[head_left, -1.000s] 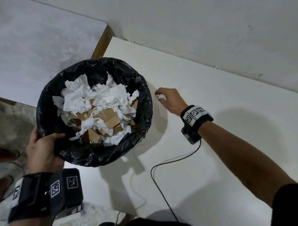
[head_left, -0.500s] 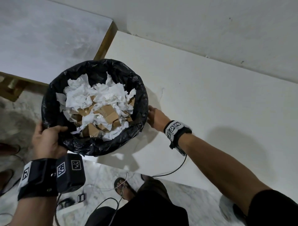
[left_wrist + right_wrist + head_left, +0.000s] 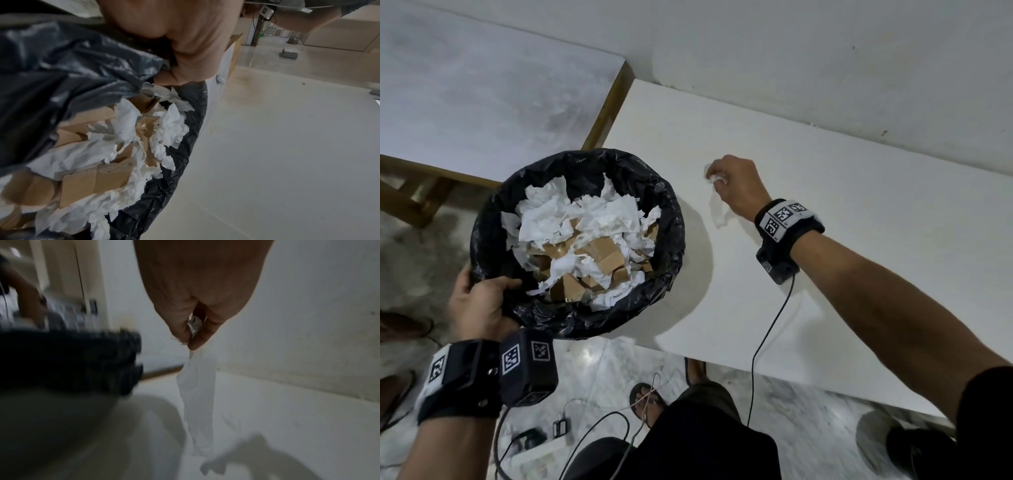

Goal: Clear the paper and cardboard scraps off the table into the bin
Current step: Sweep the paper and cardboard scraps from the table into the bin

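A bin lined with a black bag point(image 3: 664, 219) is held at the white table's point(image 3: 859, 240) left edge, filled with white paper and brown cardboard scraps point(image 3: 585, 240). My left hand point(image 3: 479, 301) grips the bin's near rim, thumb inside over the bag point(image 3: 170, 76). My right hand point(image 3: 736, 188) hovers over the table to the right of the bin and pinches a long white paper scrap point(image 3: 719, 209) that hangs down from the fingertips point(image 3: 197, 402). More crumpled paper shows inside that fist point(image 3: 194, 326).
A second, grey-topped table with a wooden frame point(image 3: 493, 102) stands to the left. A wall point(image 3: 825, 51) runs behind the white table. A black cable point(image 3: 767, 342) trails from my right wrist over the table's near edge. Feet and cords lie on the floor below.
My right hand moved from beside the bin's rim out over the table, up and to the right, and now holds a dangling paper strip. The bin stayed in my left hand.
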